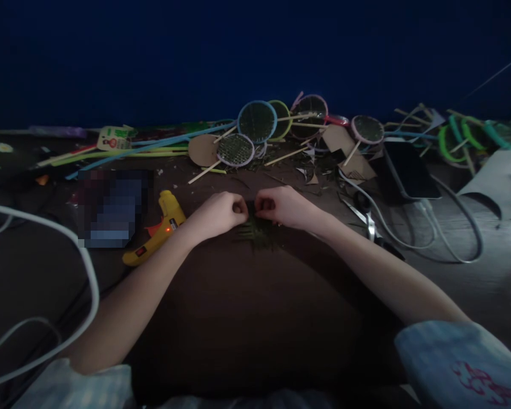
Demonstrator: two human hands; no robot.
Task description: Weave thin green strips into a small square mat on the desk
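My left hand (223,215) and my right hand (284,205) are close together over the middle of the dark table, fingertips pinched and nearly meeting. Between and below them is a small dark green piece (260,232) with thin strips like leaf blades sticking out at its edges. Both hands grip it at its upper part; dim light hides its exact make. Beside my left forearm lies a yellow glue gun (167,213) with a glowing orange light. To the right, scissors (369,224) lie partly behind my right forearm.
Several round frames on sticks, such as a blue-rimmed one (258,121), crowd the back edge among green scraps. A phone (413,169) with a cable is at right. A pixelated patch (114,207) covers something at left. A white cable (87,267) loops over the left side.
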